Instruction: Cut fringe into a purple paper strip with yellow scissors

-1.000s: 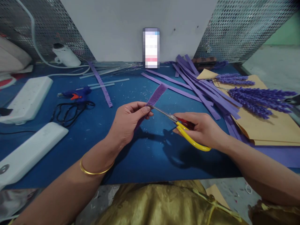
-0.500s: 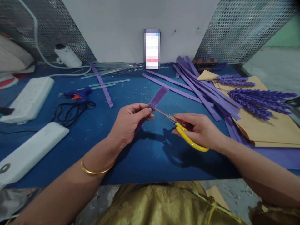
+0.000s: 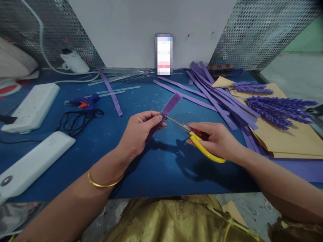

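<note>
The phone (image 3: 164,53) stands upright before the grey-white panel (image 3: 136,30) at the back of the blue counter (image 3: 141,183). Below the phone, the left hand (image 3: 140,131) has its grip clamped on a fringed purple strip (image 3: 172,103). Below and right of the phone, the right hand (image 3: 218,137) wraps its grip around the scissors (image 3: 186,127), whose blades reach the strip beside the left thumb. Between phone and held strip lie loose purple bands (image 3: 196,99); the fringed end overlaps one in view. Right of the phone spreads a pile of purple strips (image 3: 212,90), then dark purple sprigs (image 3: 272,107) on brown paper (image 3: 292,141). Left of the phone lie clear sticks (image 3: 123,89), a notched purple band (image 3: 111,90), a blue glue gun (image 3: 87,101) with looped black cord (image 3: 73,122), and, farthest, a white power strip (image 3: 35,106).
</note>
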A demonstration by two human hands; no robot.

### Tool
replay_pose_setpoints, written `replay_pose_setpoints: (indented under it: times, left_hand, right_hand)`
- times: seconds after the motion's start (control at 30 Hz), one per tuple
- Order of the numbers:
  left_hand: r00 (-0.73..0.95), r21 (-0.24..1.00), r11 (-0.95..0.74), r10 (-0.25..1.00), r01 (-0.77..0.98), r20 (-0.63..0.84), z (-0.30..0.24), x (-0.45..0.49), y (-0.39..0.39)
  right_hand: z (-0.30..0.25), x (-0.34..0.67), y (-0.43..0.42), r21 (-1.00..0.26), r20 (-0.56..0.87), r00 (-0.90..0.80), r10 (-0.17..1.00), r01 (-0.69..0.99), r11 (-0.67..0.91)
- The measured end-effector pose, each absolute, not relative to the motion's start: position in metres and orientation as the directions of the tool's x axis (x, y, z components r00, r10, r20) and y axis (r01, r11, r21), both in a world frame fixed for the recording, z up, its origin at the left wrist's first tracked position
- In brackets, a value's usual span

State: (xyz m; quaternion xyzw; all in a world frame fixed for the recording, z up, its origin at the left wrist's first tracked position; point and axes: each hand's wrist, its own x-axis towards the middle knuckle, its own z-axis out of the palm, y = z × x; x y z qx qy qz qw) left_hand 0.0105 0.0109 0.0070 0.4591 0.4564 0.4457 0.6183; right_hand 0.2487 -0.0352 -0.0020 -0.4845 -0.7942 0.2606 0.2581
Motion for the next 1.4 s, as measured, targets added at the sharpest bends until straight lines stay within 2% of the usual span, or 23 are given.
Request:
replay_pose_setpoints:
  times: [0.2,0.4,0.53,0.77,1.0,1.27,1.4]
  left_hand:
    - [0.197,0.974,0.188,0.967,-0.127,-0.161,0.009,0.009,0.011]
    - [0.259,0.924,0.318,0.930,-0.211,-0.262,0.011,0.008,0.015]
    - [0.297,0.899,0.371,0.907,-0.233,-0.298,0.011,0.007,0.016]
    - [0.234,0.950,0.278,0.942,-0.145,-0.240,0.009,0.007,0.014]
    - [0.189,0.976,0.179,0.970,-0.124,-0.154,0.007,0.007,0.015]
    - [0.192,0.974,0.174,0.971,-0.148,-0.144,0.009,0.011,0.012]
    - [0.198,0.975,0.177,0.969,-0.136,-0.148,0.008,0.011,0.012]
  right_hand:
    - [0.000,0.248,-0.036,-0.699,0.138,-0.397,0.908,0.610,0.373]
    - [0.005,0.246,-0.037,-0.815,0.044,-0.392,0.919,0.518,0.260]
    - [0.004,0.246,-0.035,-0.843,0.032,-0.386,0.922,0.485,0.232]
    - [-0.003,0.246,-0.034,-0.796,0.079,-0.378,0.923,0.534,0.286]
    - [-0.006,0.247,-0.034,-0.694,0.153,-0.358,0.921,0.625,0.358]
    - [-0.003,0.247,-0.035,-0.616,0.194,-0.375,0.907,0.673,0.410]
    - [-0.003,0.246,-0.035,-0.639,0.194,-0.387,0.901,0.647,0.415]
